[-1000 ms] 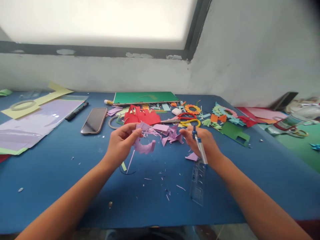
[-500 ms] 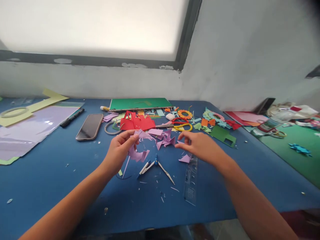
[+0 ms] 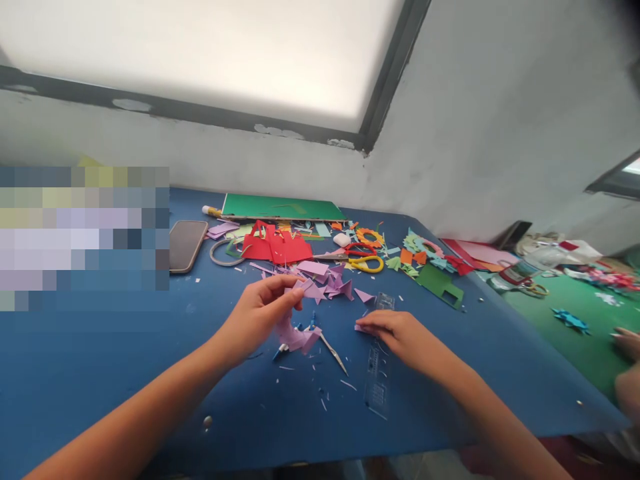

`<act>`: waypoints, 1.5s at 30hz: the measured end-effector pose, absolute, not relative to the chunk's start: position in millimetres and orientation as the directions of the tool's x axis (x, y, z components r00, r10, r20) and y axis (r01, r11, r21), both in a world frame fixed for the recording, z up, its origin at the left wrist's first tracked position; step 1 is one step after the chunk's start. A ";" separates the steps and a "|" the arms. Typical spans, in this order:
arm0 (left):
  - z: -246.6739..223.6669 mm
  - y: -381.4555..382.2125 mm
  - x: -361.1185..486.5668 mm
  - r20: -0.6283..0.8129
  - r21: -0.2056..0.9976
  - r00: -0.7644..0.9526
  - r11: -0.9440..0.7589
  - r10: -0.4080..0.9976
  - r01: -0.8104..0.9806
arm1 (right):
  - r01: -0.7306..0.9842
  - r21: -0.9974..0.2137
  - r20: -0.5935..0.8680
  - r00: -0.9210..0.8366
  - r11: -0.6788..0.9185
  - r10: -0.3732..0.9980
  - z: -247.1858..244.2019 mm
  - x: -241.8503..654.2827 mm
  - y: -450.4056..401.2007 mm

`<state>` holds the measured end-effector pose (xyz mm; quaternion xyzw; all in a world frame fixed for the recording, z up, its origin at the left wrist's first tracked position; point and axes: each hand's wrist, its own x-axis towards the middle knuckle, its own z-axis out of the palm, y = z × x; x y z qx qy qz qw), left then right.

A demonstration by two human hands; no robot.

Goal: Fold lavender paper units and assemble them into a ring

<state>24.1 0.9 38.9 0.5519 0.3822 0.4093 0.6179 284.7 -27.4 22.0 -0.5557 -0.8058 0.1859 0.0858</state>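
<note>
Near edge: a blue tabletop (image 3: pixel 250 420) with thin paper slivers scattered on it. Clear plastic ruler (image 3: pixel 377 393) lies lengthwise toward the right. Left of it, a blue-and-white drawing compass (image 3: pixel 334 353) lies with its legs spread, partly hidden by the paper above.

Right hand (image 3: pixel 403 333): over the ruler, thumb and fingers pinched on a small folded purple paper piece (image 3: pixel 359 327); whether fingers touch ruler, cannot tell. Left hand (image 3: pixel 263 313): thumb and fingers grasp the upper end of a curved purple chain of folded paper (image 3: pixel 300 340); its lower end hangs free above the compass. The two purple parts are apart.

Handling notes (judgement): pinch the chain close to its end link, lightly, so folds are not crushed; keep the free end clear of the compass legs. Hold the small piece by its folded edge, points exposed, so its orientation can be checked. Firm creases should make joints sit tighter.

Beyond the hands: loose purple folded paper pieces (image 3: pixel 341 285), red-and-yellow-handled scissors (image 3: pixel 367 264), cut red paper sheet (image 3: pixel 280 245). Farther still, a flat green rectangular board (image 3: pixel 285 208) near the wall.
</note>
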 end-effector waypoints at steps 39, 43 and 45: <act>37.4 -26.5 33.8 0.182 0.912 0.304 -0.276 0.935 0.304 | 0.145 -0.987 0.046 -0.173 0.072 0.984 44.3 229.7 -16.5; 31.6 -23.9 31.5 0.437 0.732 0.324 -0.541 0.839 0.415 | 0.206 -0.976 0.015 -0.244 0.068 0.970 45.5 230.2 -17.5; 29.7 -22.4 30.5 0.511 0.656 0.357 -0.623 0.782 0.425 | 0.255 -0.962 0.026 -0.265 0.096 0.964 46.3 231.2 -17.5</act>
